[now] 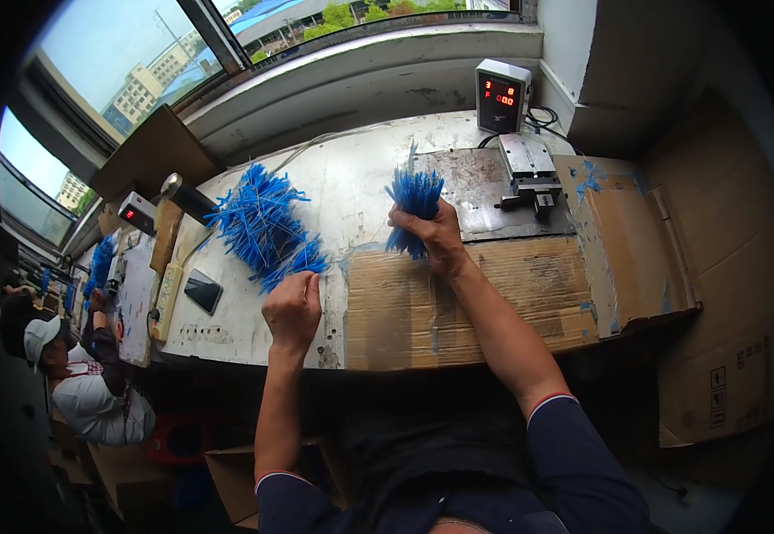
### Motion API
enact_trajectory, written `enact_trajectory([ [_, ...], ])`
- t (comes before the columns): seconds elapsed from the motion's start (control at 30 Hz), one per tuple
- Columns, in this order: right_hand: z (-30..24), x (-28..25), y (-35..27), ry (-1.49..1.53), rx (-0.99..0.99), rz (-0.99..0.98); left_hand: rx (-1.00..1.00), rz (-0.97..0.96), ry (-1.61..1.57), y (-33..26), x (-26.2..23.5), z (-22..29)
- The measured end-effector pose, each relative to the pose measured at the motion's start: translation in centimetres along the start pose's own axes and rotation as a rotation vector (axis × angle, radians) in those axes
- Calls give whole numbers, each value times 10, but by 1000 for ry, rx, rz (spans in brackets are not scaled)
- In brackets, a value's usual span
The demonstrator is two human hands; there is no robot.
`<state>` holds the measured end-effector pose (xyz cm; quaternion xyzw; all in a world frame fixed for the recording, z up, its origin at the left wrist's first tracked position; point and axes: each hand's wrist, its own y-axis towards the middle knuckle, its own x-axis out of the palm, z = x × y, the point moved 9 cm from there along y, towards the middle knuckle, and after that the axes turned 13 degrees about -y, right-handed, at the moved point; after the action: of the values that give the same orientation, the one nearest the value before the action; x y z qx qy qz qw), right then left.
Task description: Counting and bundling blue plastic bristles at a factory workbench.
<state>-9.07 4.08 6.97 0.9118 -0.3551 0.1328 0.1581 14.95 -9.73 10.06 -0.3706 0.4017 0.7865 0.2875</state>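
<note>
A thick bundle of thin blue strips stands upright in my right hand, whose fingers wrap round its middle above the cardboard sheet. My left hand is closed at the near edge of a loose, tangled heap of the same blue strips. Whatever its fingers hold, if anything, is hidden from view. The strips in the heap point every way on the white worktable.
Flat cardboard covers the table's near right part. Behind it are a metal fixture and a box with a red lit display. A phone and a dark cylinder lie left. A co-worker sits further left.
</note>
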Motion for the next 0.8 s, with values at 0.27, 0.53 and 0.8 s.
enact_trajectory([
  [0.27, 32, 16, 3, -601, -108, -131, -209, -246, -1295, 59, 115, 61],
  [0.53, 4, 15, 0, -823, -401, -13, -366, -80, -1614, 85, 134, 90],
  [0.8, 17, 30, -1, -1170, -440, -134, -338, -90, -1661, 87, 159, 58],
])
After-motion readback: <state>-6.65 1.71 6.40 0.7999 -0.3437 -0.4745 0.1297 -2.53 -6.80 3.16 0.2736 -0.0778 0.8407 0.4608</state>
